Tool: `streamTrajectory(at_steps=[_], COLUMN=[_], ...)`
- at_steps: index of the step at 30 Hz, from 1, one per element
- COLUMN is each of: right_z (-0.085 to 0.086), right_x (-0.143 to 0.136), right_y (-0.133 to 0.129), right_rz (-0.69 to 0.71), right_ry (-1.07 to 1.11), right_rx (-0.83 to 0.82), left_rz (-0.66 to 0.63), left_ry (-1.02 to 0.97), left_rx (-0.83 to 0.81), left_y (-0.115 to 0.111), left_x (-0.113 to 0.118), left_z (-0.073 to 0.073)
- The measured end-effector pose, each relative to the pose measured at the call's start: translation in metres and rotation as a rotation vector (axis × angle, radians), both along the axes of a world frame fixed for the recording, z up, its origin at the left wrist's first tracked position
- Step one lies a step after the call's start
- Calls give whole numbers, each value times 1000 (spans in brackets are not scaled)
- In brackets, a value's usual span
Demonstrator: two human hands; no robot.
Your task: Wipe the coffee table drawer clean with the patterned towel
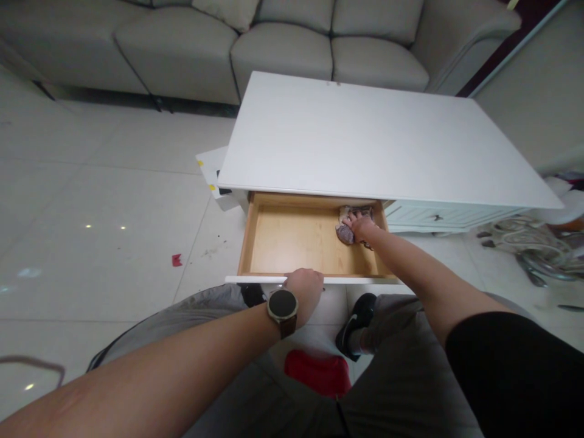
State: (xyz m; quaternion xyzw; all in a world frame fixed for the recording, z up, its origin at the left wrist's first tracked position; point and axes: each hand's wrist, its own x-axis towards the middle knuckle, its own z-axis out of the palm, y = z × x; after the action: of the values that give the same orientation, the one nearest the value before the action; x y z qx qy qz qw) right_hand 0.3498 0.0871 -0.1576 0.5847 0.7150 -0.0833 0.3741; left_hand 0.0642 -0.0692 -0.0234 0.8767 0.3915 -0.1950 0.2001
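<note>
A pulled-out wooden drawer [292,240] with a white front sticks out from under the white table top. My left hand [306,291], with a watch on its wrist, is closed over the drawer's front edge; its fingertips are partly hidden. Inside the drawer, at the right back corner, my right hand [362,228] is closed on a crumpled brownish-grey cloth [345,234]. The cloth lies against the drawer's bottom, and the fingers press into it. Bare pale wood shows across the rest of the drawer's bottom.
The white coffee table [374,140] stands before a grey sofa [283,61]. A white box [214,167] sits by its left side. A second drawer [438,216] is closed. A red object [318,372] lies between my legs, a red scrap [176,260] on the floor.
</note>
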Motion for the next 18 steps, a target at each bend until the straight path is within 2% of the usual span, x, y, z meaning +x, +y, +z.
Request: streamTrajectory(at_steps=[11,18], right_z=[-14,-15], right_x=[-2,2], right_y=[6,4], right_rz=[-48,-26], right_ry=[-36,-15], right_rx=[17,35], left_rz=[3,4], left_ry=[12,5], left_rx=[7,1], left_y=[0,0], left_x=[0,0], left_z=[4,1])
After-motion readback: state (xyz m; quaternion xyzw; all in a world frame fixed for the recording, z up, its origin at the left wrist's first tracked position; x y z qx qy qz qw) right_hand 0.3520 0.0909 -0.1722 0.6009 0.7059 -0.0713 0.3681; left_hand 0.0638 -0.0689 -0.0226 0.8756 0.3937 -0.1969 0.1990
